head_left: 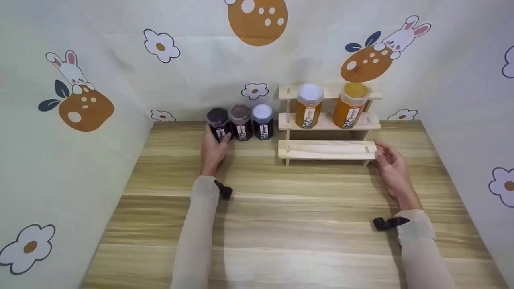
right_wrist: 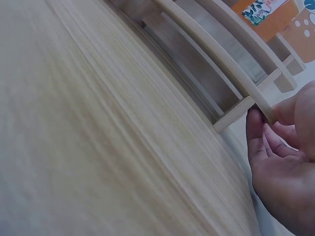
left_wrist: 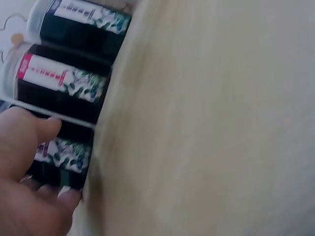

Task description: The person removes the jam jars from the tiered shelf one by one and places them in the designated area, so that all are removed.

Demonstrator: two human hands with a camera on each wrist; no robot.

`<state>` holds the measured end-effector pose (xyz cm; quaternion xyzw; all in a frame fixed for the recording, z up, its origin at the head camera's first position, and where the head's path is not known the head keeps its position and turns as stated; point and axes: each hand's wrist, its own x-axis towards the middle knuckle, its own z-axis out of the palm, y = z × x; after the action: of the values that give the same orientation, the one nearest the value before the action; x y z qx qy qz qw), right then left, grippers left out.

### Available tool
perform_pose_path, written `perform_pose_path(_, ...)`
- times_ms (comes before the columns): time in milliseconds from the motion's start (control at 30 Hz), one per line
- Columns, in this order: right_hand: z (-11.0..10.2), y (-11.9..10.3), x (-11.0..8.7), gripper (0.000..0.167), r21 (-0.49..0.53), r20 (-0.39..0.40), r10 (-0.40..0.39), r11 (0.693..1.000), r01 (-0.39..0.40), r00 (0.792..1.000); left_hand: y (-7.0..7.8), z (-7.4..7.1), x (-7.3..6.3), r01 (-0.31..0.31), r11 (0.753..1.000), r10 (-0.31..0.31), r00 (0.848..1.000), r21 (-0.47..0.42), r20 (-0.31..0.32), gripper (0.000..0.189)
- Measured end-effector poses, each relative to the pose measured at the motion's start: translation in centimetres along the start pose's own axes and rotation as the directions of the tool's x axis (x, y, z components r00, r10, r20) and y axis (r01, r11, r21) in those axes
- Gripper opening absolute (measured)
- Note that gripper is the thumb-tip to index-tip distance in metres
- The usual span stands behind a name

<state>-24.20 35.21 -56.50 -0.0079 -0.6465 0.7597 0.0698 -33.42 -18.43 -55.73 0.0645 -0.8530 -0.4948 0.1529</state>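
My left hand (head_left: 214, 149) grips the leftmost of three dark jars, a black-lidded jar (head_left: 219, 123), thumb across its front and fingers round its outer side. Right beside it stand a brown-lidded jar (head_left: 241, 123) and a white-lidded jar (head_left: 263, 122), in a row on the table. In the left wrist view the held jar's label (left_wrist: 64, 153) shows partly behind the thumb. My right hand (head_left: 394, 170) pinches the right end of the lowest step of a three-tier wooden shelf (head_left: 327, 149), thumb on top and fingers beneath.
Two orange jars, one with a white lid (head_left: 309, 106) and one with a yellowish lid (head_left: 351, 105), stand on the shelf's middle step. The wood-grain table (head_left: 297, 224) is walled at the back and sides by a printed cloth (head_left: 192, 80).
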Motion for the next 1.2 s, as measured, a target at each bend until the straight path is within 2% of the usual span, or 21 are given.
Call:
perform_pose_path(167, -0.3, -0.1, 0.0, 0.052, 0.001, 0.005, 0.011, 1.0, -0.011, 1.0, 0.1, -0.4, 0.9, 0.027, 0.999, -0.027, 0.999, 0.017, 0.034, 0.074)
perform_pose_path(233, -0.4, -0.1, 0.1, 0.053, 0.006, 0.009, 0.017, 1.0, -0.017, 1.0, 0.1, -0.6, 1.1, 0.044, 0.998, -0.045, 0.998, 0.034, 0.034, 0.075)
perform_pose_path(467, -0.4, -0.3, 0.2, 0.052, -0.001, 0.004, 0.019, 1.0, -0.019, 1.0, 0.1, -0.6, 1.3, 0.05, 0.997, -0.052, 0.998, 0.057, 0.03, 0.074)
perform_pose_path(667, -0.2, -0.2, 0.1, 0.05, -0.026, -0.001, 0.011, 1.0, -0.011, 1.0, -0.4, -0.5, 1.0, 0.002, 1.0, -0.002, 1.0, 0.004, 0.009, 0.071)
perform_pose_path(767, -0.2, 0.0, 0.1, 0.051, -0.032, 0.004, 0.009, 0.999, -0.009, 1.0, -0.5, -0.6, 0.4, -0.029, 0.999, 0.029, 1.0, -0.045, 0.008, 0.067)
perform_pose_path(833, -0.1, 0.1, 0.1, 0.051, -0.036, 0.005, 0.003, 0.999, -0.003, 1.0, -0.4, -0.7, -0.1, -0.038, 0.993, 0.041, 0.999, -0.115, 0.024, 0.064)
perform_pose_path(900, -0.1, 0.1, 0.1, 0.051, -0.035, 0.006, -0.004, 0.999, 0.004, 1.0, -0.1, -1.0, -0.8, -0.02, 0.986, 0.028, 0.998, -0.165, 0.05, 0.065)
perform_pose_path(1033, -0.1, 0.2, 0.1, 0.052, -0.028, 0.0, -0.007, 1.0, 0.007, 1.0, 0.8, -1.8, -2.3, 0.089, 0.971, -0.058, 0.988, -0.223, 0.14, 0.083)
perform_pose_path(1133, -0.1, 0.1, 0.1, 0.052, -0.021, 0.0, -0.003, 1.0, 0.003, 1.0, 1.6, -2.4, -3.5, 0.199, 0.96, -0.158, 0.966, -0.196, 0.205, 0.09)
perform_pose_path(1200, -0.1, 0.1, 0.1, 0.052, -0.019, 0.001, 0.0, 1.0, 0.0, 1.0, 2.1, -2.6, -4.3, 0.242, 0.953, -0.198, 0.953, -0.182, 0.231, 0.089)
